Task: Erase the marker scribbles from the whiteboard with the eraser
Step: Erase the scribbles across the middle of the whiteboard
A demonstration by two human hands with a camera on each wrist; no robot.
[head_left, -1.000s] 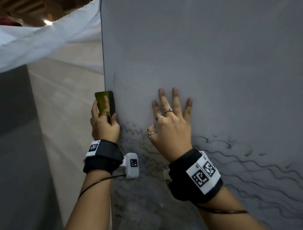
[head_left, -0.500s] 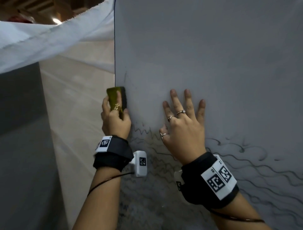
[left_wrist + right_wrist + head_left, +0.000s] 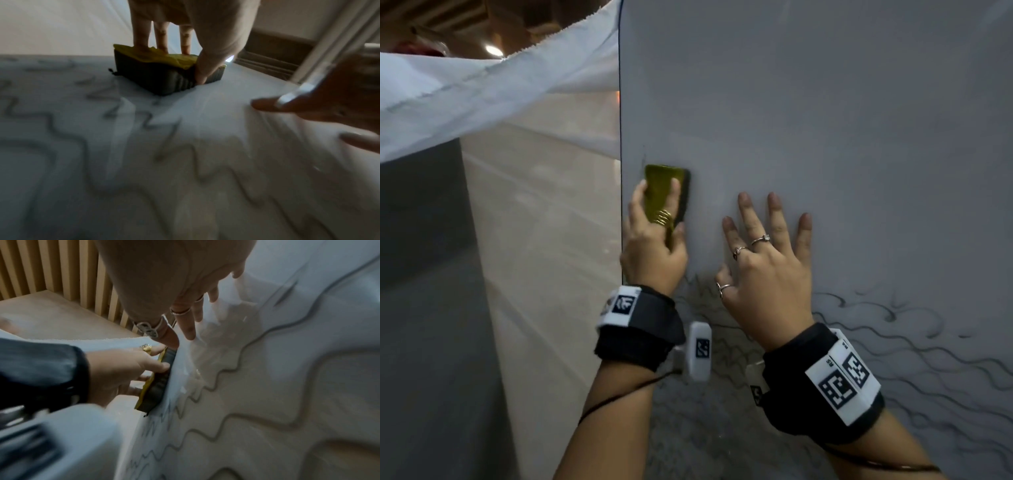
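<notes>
The whiteboard (image 3: 825,120) stands upright before you, its upper area wiped and wavy black marker scribbles (image 3: 911,342) covering its lower part. Your right hand (image 3: 767,263) lies flat against the board with fingers straight and spread, just above the scribbles. Your left hand (image 3: 654,250) grips the yellow-backed eraser (image 3: 664,192), its dark pad pressed to the board near the left edge, just beside your right hand.

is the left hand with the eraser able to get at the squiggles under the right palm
Probably not yet: the right hand lies flat on the whiteboard over those scribbles, beside the left hand gripping the eraser.
</notes>
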